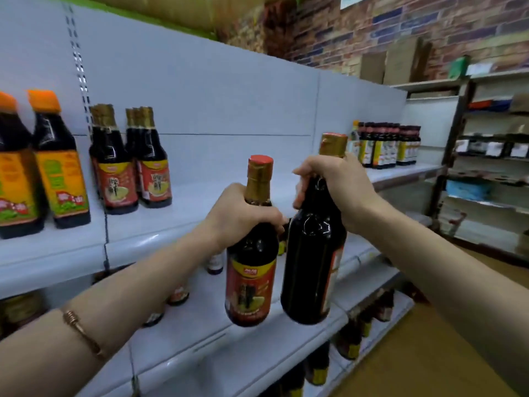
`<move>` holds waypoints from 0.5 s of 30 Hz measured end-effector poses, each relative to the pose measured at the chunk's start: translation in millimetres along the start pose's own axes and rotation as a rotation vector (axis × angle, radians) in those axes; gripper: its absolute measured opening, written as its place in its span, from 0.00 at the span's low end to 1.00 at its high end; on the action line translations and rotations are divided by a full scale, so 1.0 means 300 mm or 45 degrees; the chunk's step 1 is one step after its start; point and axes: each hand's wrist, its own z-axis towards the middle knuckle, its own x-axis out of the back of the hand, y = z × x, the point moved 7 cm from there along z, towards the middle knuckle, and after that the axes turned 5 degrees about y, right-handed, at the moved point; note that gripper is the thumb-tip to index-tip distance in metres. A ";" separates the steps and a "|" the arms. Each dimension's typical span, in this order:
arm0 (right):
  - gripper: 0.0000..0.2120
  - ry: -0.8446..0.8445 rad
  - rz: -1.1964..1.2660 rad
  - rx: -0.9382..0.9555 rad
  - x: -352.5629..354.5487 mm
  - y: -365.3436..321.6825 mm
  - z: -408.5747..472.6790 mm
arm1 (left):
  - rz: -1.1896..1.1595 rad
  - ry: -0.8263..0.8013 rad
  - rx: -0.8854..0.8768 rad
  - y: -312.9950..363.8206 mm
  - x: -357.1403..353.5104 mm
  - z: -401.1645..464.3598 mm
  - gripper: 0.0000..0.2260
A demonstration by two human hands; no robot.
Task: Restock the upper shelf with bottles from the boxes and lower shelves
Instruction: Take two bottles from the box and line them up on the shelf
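My left hand [243, 213] grips the neck of a dark sauce bottle [250, 279] with a red and gold cap and a red label that faces me. My right hand [335, 184] grips the neck of a second dark bottle [312, 267] with a gold cap, its label turned to the right. Both bottles hang upright, side by side, in front of the white upper shelf [200, 207]. On that shelf to the left stand several matching red-label bottles [131, 167].
Two orange-capped bottles [43, 167] stand at the far left of the upper shelf, and a cluster of dark bottles [386, 144] at its right end. Lower shelves [257, 345] carry more bottles. A second rack [486, 167] stands on the right, below a brick wall.
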 end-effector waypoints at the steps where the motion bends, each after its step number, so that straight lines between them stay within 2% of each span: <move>1: 0.14 -0.026 0.018 0.010 -0.015 0.014 0.051 | -0.003 0.039 -0.012 -0.008 0.022 0.042 0.10; 6: 0.14 -0.158 0.171 -0.045 -0.125 0.077 0.264 | 0.015 0.156 0.045 -0.054 0.136 0.183 0.06; 9: 0.12 -0.258 0.307 -0.071 -0.216 0.113 0.383 | 0.093 0.235 0.042 -0.080 0.232 0.235 0.11; 13: 0.13 -0.440 0.398 -0.062 -0.365 0.137 0.524 | 0.207 0.414 0.055 -0.094 0.365 0.285 0.05; 15: 0.13 -0.537 0.448 -0.061 -0.443 0.141 0.579 | 0.298 0.462 0.071 -0.088 0.425 0.306 0.06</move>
